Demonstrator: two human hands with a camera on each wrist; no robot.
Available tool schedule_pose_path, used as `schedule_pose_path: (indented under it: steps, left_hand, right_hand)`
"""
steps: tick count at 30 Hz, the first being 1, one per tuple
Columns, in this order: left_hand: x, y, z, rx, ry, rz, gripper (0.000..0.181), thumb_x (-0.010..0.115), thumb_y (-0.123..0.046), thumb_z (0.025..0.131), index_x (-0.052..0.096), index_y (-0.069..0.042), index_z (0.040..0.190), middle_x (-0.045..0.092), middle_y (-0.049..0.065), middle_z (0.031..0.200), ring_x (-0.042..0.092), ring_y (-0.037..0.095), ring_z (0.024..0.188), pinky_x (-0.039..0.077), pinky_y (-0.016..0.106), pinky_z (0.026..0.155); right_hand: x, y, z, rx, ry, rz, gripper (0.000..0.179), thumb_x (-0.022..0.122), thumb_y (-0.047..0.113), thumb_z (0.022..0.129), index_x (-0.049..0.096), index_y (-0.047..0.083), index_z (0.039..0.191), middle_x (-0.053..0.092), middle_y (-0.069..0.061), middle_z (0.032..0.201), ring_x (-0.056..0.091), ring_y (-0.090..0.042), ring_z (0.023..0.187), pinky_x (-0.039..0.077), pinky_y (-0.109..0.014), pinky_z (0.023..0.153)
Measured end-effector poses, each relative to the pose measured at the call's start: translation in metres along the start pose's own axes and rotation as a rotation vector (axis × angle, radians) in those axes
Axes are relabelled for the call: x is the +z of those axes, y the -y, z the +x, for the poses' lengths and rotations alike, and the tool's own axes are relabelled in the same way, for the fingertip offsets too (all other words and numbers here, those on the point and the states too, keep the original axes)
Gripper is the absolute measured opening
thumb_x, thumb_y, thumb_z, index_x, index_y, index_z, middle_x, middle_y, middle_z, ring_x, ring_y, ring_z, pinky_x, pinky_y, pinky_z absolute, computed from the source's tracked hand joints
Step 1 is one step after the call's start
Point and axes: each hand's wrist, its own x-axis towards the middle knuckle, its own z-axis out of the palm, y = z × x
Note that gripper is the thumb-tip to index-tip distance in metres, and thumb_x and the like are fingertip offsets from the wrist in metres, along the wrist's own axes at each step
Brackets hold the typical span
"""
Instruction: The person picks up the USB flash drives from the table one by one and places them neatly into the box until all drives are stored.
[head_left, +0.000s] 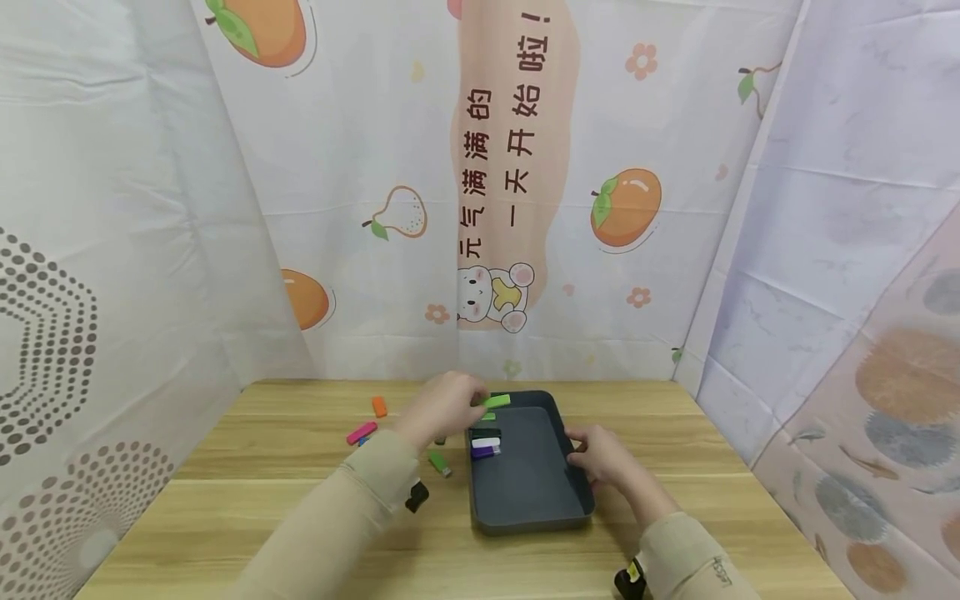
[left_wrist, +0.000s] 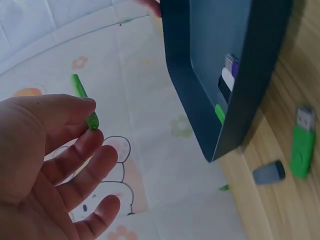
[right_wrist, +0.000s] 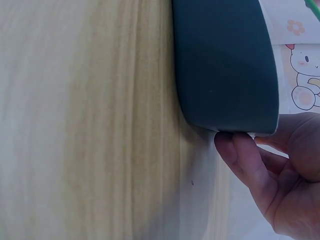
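Between thumb and forefinger, my left hand (head_left: 444, 407) pinches a light green USB stick (head_left: 497, 401) above the far left corner of the dark grey tray (head_left: 528, 487). The other fingers spread loosely in the left wrist view. Along the tray's left wall lie another green USB stick (head_left: 489, 417), a black one (head_left: 486, 433), a white one (head_left: 486, 443) and a purple one (head_left: 484, 452) with its metal plug showing. My right hand (head_left: 606, 454) grips the tray's right wall, with fingertips against the outside in the right wrist view (right_wrist: 245, 155).
On the wooden table (head_left: 315, 500), left of the tray, lie an orange USB stick (head_left: 379, 407), a pink one (head_left: 362, 432), a partly hidden blue one (head_left: 363, 442), a green one (head_left: 439, 462) and a small dark grey one (left_wrist: 269, 173). Printed curtains (head_left: 360, 125) hang behind and on both sides.
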Motion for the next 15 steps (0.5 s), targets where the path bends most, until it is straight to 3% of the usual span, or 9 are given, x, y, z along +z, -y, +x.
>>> schedule_pose_path:
  steps: [5,11,15]
  left_hand:
    - [0.009,-0.005,0.013,-0.035,-0.016,-0.045,0.014,0.071,-0.023,0.096,0.078,-0.017,0.107,0.069,-0.005,0.097,0.063,0.012,0.087,0.054,0.034,0.083]
    - [0.022,-0.005,0.028,-0.081,-0.062,-0.047,0.023,0.070,-0.023,0.097,0.076,-0.018,0.118,0.068,-0.001,0.110,0.065,0.017,0.102,0.053,0.037,0.090]
    - [0.032,-0.003,0.038,-0.110,-0.100,-0.077,0.023,0.070,-0.023,0.097,0.076,-0.017,0.119,0.068,-0.001,0.110,0.064,0.018,0.101,0.053,0.037,0.088]
  right_hand:
    - [-0.001,-0.001,0.000,-0.004,0.010,-0.015,0.055,0.066,-0.007,0.093,0.051,-0.003,0.145,0.069,-0.021,0.105,0.070,-0.026,0.072,0.058,-0.041,0.050]
    - [-0.001,-0.003,0.001,-0.003,0.010,-0.009,0.055,0.067,-0.006,0.093,0.052,-0.002,0.146,0.069,-0.020,0.105,0.070,-0.026,0.076,0.058,-0.041,0.050]
    - [-0.001,-0.004,0.001,-0.009,0.006,0.002,0.056,0.067,-0.007,0.093,0.052,-0.002,0.146,0.070,-0.019,0.102,0.070,-0.027,0.075,0.058,-0.041,0.049]
